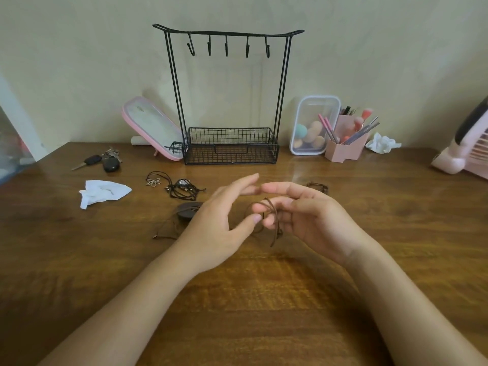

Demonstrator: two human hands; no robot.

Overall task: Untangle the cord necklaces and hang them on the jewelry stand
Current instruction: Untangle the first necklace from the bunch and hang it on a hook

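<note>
Roughly: on the wooden table, in front of the black wire stand, left hand spread, fingers straight, right hand curled, pinching a brown cord necklace; tangled necklaces lie front-left of the stand.

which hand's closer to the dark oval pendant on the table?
Left. The left hand sits right beside the dark oval pendant, partly covering it in view; the right hand is farther right, past the left hand, pinching a brown cord.
</note>
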